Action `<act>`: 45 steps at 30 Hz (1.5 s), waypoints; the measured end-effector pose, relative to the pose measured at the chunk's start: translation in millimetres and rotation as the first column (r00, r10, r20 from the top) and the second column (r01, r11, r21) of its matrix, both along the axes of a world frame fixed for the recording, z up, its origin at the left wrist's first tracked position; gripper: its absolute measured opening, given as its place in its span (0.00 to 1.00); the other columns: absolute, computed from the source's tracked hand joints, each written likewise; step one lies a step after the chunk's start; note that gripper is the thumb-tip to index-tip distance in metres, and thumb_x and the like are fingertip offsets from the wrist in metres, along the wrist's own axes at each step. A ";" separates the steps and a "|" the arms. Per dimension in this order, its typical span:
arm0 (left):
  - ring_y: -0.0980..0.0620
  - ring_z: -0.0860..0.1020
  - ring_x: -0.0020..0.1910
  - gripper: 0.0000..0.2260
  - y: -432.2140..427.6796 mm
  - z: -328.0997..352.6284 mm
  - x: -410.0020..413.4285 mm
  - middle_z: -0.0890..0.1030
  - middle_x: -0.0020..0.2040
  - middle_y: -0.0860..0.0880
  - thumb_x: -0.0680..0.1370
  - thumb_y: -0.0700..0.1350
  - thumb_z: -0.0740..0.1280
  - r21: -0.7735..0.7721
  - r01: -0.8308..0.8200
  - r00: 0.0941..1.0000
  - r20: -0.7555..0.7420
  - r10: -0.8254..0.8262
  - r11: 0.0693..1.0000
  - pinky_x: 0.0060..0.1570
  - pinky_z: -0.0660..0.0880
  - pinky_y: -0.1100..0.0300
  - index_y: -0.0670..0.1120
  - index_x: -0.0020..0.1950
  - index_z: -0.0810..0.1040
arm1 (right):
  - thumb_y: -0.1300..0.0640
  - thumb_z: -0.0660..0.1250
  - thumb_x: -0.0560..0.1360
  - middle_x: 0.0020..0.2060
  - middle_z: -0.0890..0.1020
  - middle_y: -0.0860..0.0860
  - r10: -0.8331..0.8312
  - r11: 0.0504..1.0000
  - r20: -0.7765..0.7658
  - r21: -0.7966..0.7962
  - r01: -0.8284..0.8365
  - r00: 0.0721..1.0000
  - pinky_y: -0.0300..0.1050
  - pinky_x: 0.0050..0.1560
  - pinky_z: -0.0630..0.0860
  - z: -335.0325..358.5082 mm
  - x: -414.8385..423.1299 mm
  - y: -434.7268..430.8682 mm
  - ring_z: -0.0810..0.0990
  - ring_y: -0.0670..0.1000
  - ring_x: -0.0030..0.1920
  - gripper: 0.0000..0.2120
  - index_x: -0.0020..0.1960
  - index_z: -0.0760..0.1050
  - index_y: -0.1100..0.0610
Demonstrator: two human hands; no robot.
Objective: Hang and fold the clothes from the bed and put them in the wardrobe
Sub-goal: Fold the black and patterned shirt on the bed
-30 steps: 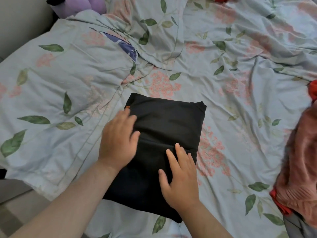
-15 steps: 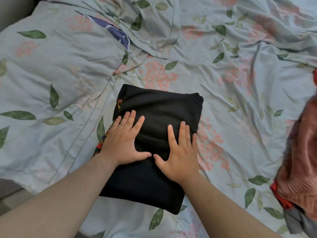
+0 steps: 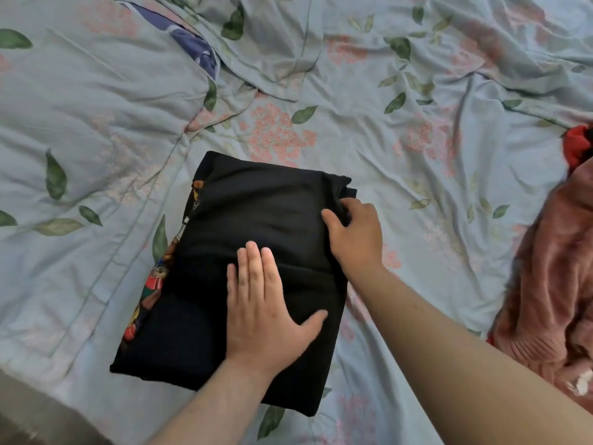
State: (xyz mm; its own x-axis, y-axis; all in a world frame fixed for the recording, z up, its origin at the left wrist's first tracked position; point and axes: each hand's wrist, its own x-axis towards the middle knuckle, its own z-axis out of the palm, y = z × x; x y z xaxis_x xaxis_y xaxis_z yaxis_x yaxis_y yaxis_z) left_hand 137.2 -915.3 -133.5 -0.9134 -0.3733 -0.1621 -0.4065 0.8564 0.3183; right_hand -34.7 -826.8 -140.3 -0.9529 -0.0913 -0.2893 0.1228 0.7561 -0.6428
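Observation:
A folded black garment (image 3: pixel 256 213) lies on the bed, with a colourful print showing along its left edge. My left hand (image 3: pixel 263 303) presses flat on its near middle, fingers straight and together. At the garment's far right edge my right hand (image 3: pixel 356 236) has its fingers curled over the fabric, thumb on top, gripping that edge.
The bed is covered by a rumpled light-blue floral duvet (image 3: pixel 417 130). A pink fuzzy garment (image 3: pixel 552 284) is heaped at the right, with a red item (image 3: pixel 577 142) above it. The bed's near left edge (image 3: pixel 48 396) drops off to the floor.
My right hand has moved from the garment's middle to its far right edge and curled onto it. My left hand has slid to the near middle, staying flat.

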 end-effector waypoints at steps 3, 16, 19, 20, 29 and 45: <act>0.44 0.43 0.80 0.60 12.5 -21.1 16.1 0.47 0.80 0.39 0.63 0.75 0.61 -0.026 0.016 0.995 0.096 -0.014 1.000 0.77 0.45 0.46 0.36 0.79 0.44 | 0.49 0.63 0.80 0.40 0.75 0.49 0.077 0.996 -0.073 0.048 -0.074 0.994 0.44 0.42 0.69 -1.7 -2.5 -5.0 0.75 0.50 0.42 0.12 0.45 0.76 0.58; 0.43 0.50 0.79 0.42 -23.0 -3.1 9.6 0.54 0.79 0.38 0.74 0.64 0.58 -0.072 0.051 0.991 -0.117 -0.059 0.996 0.77 0.47 0.46 0.38 0.79 0.55 | 0.45 0.62 0.79 0.65 0.71 0.54 -0.120 0.993 -0.065 0.012 0.121 0.991 0.50 0.66 0.69 7.1 -11.8 -11.9 0.71 0.56 0.65 0.22 0.69 0.68 0.55; 0.40 0.50 0.79 0.40 -77.4 6.6 -1.7 0.54 0.79 0.38 0.74 0.63 0.56 -0.165 -0.072 0.991 -0.128 0.051 0.984 0.77 0.42 0.47 0.41 0.79 0.54 | 0.41 0.55 0.81 0.80 0.51 0.54 0.096 0.982 -0.128 0.174 -0.073 0.987 0.52 0.78 0.49 10.6 36.4 -8.8 0.51 0.54 0.79 0.30 0.80 0.53 0.47; 0.40 0.49 0.79 0.40 -94.8 0.9 -3.8 0.53 0.80 0.39 0.74 0.64 0.54 -0.183 -0.096 0.994 -0.060 0.086 0.979 0.77 0.42 0.46 0.43 0.80 0.52 | 0.39 0.53 0.81 0.80 0.46 0.54 0.146 0.971 -0.071 0.202 -0.129 0.987 0.52 0.79 0.46 7.2 48.1 -8.9 0.46 0.54 0.80 0.31 0.80 0.49 0.45; 0.39 0.47 0.79 0.37 -112.4 -28.8 -8.4 0.50 0.80 0.37 0.76 0.64 0.52 -0.144 -0.143 0.977 0.138 0.163 0.979 0.76 0.48 0.38 0.46 0.80 0.51 | 0.45 0.59 0.79 0.68 0.70 0.48 -0.142 0.983 0.032 -0.110 0.145 0.989 0.47 0.69 0.65 -11.7 36.3 -10.5 0.66 0.54 0.71 0.21 0.71 0.66 0.50; 0.43 0.50 0.79 0.59 35.4 -36.8 -1.0 0.54 0.79 0.38 0.62 0.77 0.57 -0.023 -0.096 0.979 0.179 0.099 0.995 0.76 0.46 0.46 0.37 0.79 0.51 | 0.64 0.49 0.82 0.77 0.60 0.54 0.198 0.742 0.210 0.607 -0.286 0.957 0.42 0.60 0.69 26.9 -51.8 -11.2 0.68 0.55 0.71 0.26 0.79 0.49 0.63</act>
